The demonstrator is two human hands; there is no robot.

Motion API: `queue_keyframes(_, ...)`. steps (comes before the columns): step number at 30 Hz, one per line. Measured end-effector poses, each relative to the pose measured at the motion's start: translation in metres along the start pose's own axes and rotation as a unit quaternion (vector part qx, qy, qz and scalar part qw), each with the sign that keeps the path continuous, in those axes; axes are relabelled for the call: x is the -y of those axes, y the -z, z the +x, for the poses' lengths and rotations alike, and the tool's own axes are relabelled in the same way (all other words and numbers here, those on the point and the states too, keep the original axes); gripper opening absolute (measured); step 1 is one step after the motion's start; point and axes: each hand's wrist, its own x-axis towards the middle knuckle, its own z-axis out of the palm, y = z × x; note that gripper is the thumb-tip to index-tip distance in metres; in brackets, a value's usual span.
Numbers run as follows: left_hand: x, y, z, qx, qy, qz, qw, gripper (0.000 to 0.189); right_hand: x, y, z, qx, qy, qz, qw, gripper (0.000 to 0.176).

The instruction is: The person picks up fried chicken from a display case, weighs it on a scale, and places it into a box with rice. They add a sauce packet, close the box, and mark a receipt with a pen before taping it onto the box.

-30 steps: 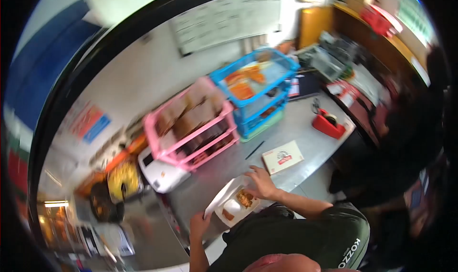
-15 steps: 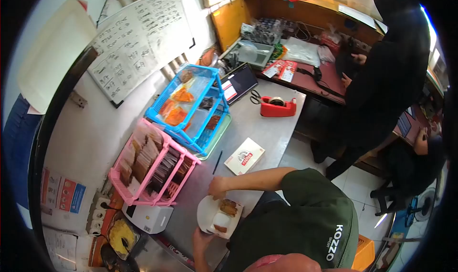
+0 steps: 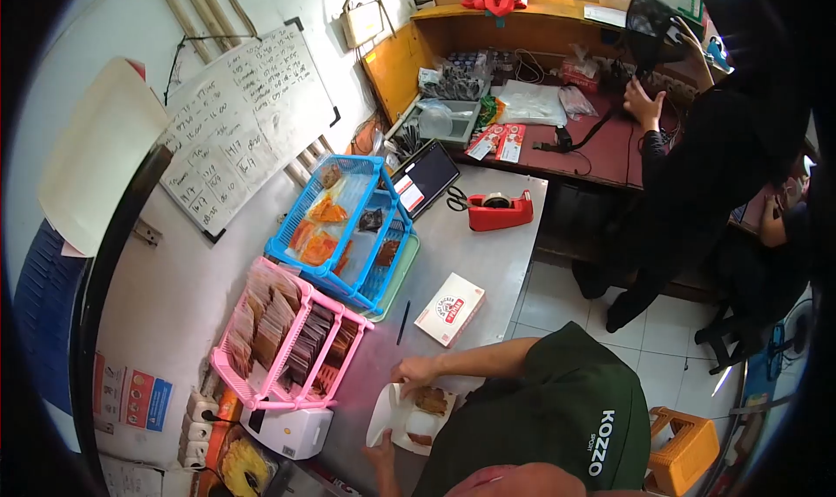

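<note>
A white paper food box [image 3: 396, 423] lies open on the metal table, its lid toward the wall side. Inside are a white mound that looks like rice [image 3: 423, 422] and brown fried pieces [image 3: 431, 399]. My right hand [image 3: 416, 371] grips the box at its upper corner, by the lid, with bent fingers. At the lower edge my left hand [image 3: 380, 452] holds the lid side, fingers partly hidden. A closed printed box [image 3: 450, 310] sits beyond my right hand, and a black pen [image 3: 404, 323] lies beside it.
Pink [image 3: 292, 340] and blue [image 3: 335, 236] basket racks with packets line the wall side. A white machine [image 3: 292, 432] stands below the pink rack. Farther off are a red tape dispenser [image 3: 501, 211], a tablet [image 3: 425, 179] and a person in black [image 3: 697, 166] holding a black object.
The camera view has shifted. Both my hands stay at the open food box, whose lid looks more raised and bent. The person in black has lifted the black object higher.
</note>
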Motion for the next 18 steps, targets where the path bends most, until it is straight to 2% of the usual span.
queue_keyframes(2,-0.013,0.008,0.001,0.078,-0.049,0.004,0.996,0.03,0.002,-0.002,0.004,0.004,-0.004,0.023,1.0,0.028)
queue_keyframes(3,-0.005,0.013,0.002,0.08,-0.043,0.002,0.996,0.03,0.003,0.001,0.005,0.003,-0.005,0.038,0.999,0.028)
queue_keyframes(5,0.018,0.025,0.005,0.145,-0.079,0.108,0.98,0.036,0.003,0.003,0.007,0.019,0.001,0.037,0.999,0.028)
queue_keyframes(9,0.014,0.032,0.004,0.177,-0.03,0.201,0.963,0.041,0.009,0.01,0.013,0.057,0.001,-0.002,0.998,0.027)
queue_keyframes(12,0.005,0.031,0.004,0.168,-0.02,0.192,0.967,0.039,0.031,0.021,0.008,0.052,-0.032,0.039,0.997,0.031)
queue_keyframes(13,0.001,0.029,0.0,0.112,-0.059,0.123,0.984,0.036,0.039,0.021,0.007,0.053,-0.034,0.038,0.997,0.031)
queue_keyframes(14,-0.002,0.027,-0.002,0.055,-0.095,0.053,0.992,0.033,0.046,0.018,0.005,0.0,-0.005,0.056,0.998,0.029)
queue_keyframes(15,-0.003,0.025,-0.002,0.057,-0.092,0.051,0.993,0.033,0.05,0.015,0.003,-0.052,0.023,0.076,0.996,0.028)
queue_keyframes(17,-0.007,0.019,-0.002,0.006,-0.076,-0.02,0.997,0.032,0.051,0.011,0.004,-0.056,0.039,0.066,0.995,0.024)
queue_keyframes(18,-0.016,0.017,-0.003,0.008,-0.075,-0.021,0.997,0.032,0.051,0.011,0.005,-0.063,0.058,0.054,0.995,0.02)
